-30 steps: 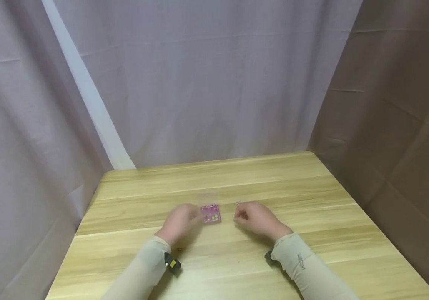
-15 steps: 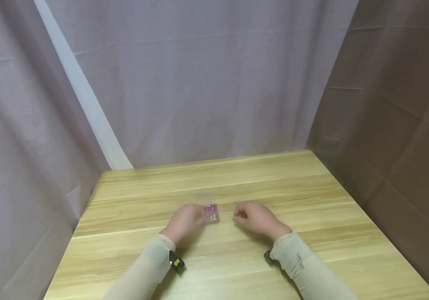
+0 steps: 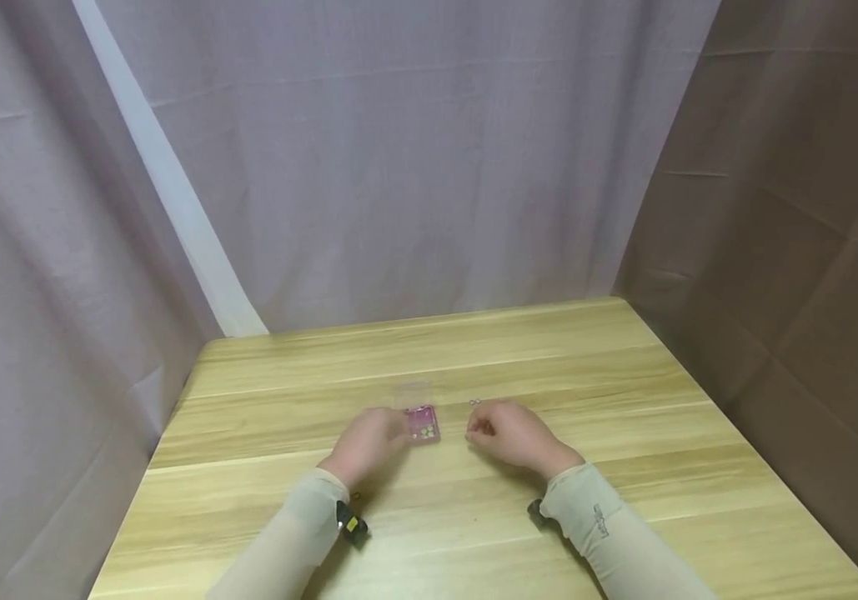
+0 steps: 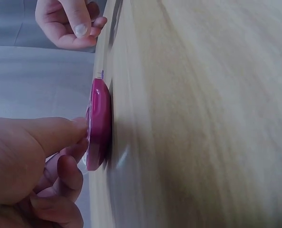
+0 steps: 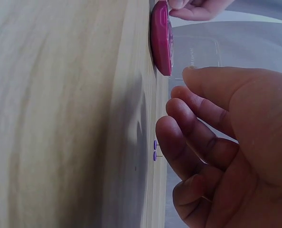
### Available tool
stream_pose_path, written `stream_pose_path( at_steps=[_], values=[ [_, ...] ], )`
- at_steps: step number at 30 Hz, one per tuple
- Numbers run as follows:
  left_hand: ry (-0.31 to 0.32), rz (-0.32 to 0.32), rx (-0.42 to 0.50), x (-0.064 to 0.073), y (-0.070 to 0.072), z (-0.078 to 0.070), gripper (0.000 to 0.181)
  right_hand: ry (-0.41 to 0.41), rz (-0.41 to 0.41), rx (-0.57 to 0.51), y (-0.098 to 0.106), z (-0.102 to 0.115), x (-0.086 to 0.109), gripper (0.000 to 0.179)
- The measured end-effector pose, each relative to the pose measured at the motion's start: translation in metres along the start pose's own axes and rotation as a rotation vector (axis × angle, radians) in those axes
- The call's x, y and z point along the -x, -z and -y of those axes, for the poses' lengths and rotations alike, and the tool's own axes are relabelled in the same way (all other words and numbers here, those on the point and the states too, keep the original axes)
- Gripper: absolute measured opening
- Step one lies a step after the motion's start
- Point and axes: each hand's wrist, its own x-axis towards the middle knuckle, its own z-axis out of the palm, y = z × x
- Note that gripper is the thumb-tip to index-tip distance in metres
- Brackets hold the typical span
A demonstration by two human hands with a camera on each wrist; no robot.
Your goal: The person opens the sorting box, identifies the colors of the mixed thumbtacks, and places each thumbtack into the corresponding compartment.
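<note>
A small pink case (image 3: 423, 423) lies on the table with its clear lid (image 3: 413, 392) folded back. Several pale green and whitish round pieces (image 3: 427, 432) sit inside. My left hand (image 3: 368, 442) is at the case's left side, thumb and fingertips close together right at its upper rim in the left wrist view; I cannot tell whether they pinch something. To the right of the case, my right hand (image 3: 514, 433) rests low over the table, fingers loosely curled and nothing visible between them. Two small purple-headed studs (image 5: 155, 150) with thin pins lie just beyond its fingertips.
The wooden table (image 3: 459, 533) carries a tiny dark ring-like thing (image 3: 356, 497) beside my left wrist. Grey curtains (image 3: 429, 183) hang behind the table, and a brown one (image 3: 796, 250) runs along the right side.
My left hand has shifted slightly right over the case's left edge and is less blurred now. The right hand stays in place. The head view has tilted a little.
</note>
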Motion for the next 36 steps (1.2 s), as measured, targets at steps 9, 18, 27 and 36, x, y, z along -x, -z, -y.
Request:
stream_pose_path(
  at_steps=[9, 18, 27, 36],
  values=[
    [0.064, -0.043, 0.028, 0.042, 0.017, 0.022, 0.005, 0.013, 0.02, 0.001, -0.004, -0.001, 0.002, 0.012],
    [0.051, 0.015, 0.036, 0.075, 0.036, 0.035, 0.011, 0.003, 0.019, 0.0, 0.002, 0.0, 0.0, 0.011],
    [0.013, 0.143, 0.085, 0.092, 0.032, 0.039, 0.008, -0.001, 0.039, -0.019, -0.001, 0.001, 0.001, 0.012],
    [-0.044, 0.132, 0.047, 0.097, 0.026, 0.038, 0.011, 0.032, 0.026, -0.016, -0.007, 0.0, 0.001, 0.011]
  ],
)
